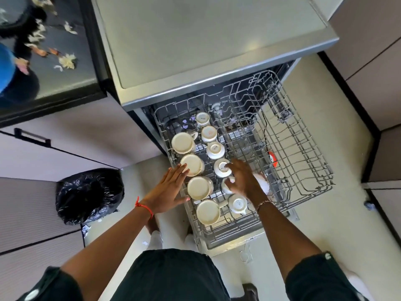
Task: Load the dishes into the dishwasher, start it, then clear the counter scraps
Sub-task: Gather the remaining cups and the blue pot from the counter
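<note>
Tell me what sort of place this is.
Likely a kitchen: a dishwasher with its rack pulled out holding upturned cups, a dark counter strewn with scraps, and a black-bagged bin.

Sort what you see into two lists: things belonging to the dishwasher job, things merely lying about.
Job: upturned cups, dishwasher rack, counter scraps, left hand, right hand.
Lying about: blue object beside scraps, cupboard handle, red object under rack.

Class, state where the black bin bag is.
In the head view, the black bin bag sits at lower left, against the cabinets, left of the left hand and the pulled-out dishwasher rack.
</note>
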Motion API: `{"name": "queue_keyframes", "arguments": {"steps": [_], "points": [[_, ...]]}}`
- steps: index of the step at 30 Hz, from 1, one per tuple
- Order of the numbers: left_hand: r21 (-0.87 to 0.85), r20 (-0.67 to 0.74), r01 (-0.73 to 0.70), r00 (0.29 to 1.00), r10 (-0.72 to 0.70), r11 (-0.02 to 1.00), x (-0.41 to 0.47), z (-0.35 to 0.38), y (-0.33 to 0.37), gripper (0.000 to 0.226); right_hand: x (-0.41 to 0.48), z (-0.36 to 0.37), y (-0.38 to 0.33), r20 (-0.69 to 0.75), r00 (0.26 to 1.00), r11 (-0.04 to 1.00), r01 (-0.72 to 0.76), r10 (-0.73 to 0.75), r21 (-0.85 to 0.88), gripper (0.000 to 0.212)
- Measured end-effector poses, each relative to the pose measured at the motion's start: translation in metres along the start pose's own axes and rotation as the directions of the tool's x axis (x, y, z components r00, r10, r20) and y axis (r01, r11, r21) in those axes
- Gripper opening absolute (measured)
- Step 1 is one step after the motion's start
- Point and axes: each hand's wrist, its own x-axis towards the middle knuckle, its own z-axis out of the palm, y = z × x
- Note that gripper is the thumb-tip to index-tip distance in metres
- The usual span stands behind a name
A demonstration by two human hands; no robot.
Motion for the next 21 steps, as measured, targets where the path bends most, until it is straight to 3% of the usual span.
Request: {"name": "queue_keyframes", "arguments": {"steps": [5, 11, 16, 21], "points": [[-0.046, -0.173, 0.084, 0.981, -0.091, 0.995, -0.023, -0.025, -0.020, 0.080, 0.042, -0.025, -0.074, -0.023, 0.939, 0.939, 0.344, -0.343, 0.027, 0.014], [-0.027, -0.312, 0.259, 0.915, -0.254, 0.965, -0.068, -0.051, -0.063, 0.076, 0.095, -0.042, -0.162, 0.072, 0.884, 0.886, 0.463, -0.461, -0.010, 0.013], [-0.029, -0.444, 0.344, 0.837, -0.320, 0.939, -0.112, -0.077, -0.103, 0.073, 0.134, -0.053, -0.245, 0.063, 0.780, 0.780, 0.625, -0.622, -0.035, 0.012], [-0.127, -0.536, 0.402, 0.741, -0.404, 0.907, -0.147, -0.107, -0.143, 0.075, 0.171, -0.064, -0.312, 0.044, 0.740, 0.738, 0.673, -0.672, -0.048, 0.014]]}}
